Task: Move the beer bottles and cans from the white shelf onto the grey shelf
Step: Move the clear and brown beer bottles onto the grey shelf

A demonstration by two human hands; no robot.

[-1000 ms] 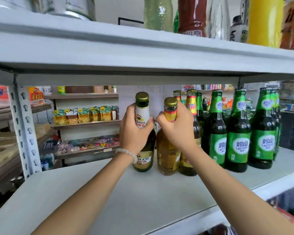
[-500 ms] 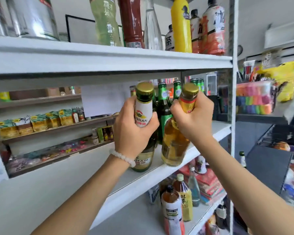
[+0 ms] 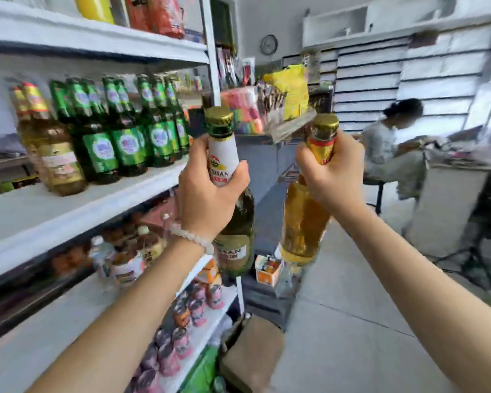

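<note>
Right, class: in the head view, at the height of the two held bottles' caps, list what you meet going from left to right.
Amber bottles on the white shelf → green bottles → white-necked bottle in the left hand → gold-necked bottle in the right hand → seated person.

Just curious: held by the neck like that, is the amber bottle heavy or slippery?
Probably heavy: the amber bottle looks full and made of glass. It is likely breakable if dropped. The right hand wraps the narrow foil neck, which may be slick.
</note>
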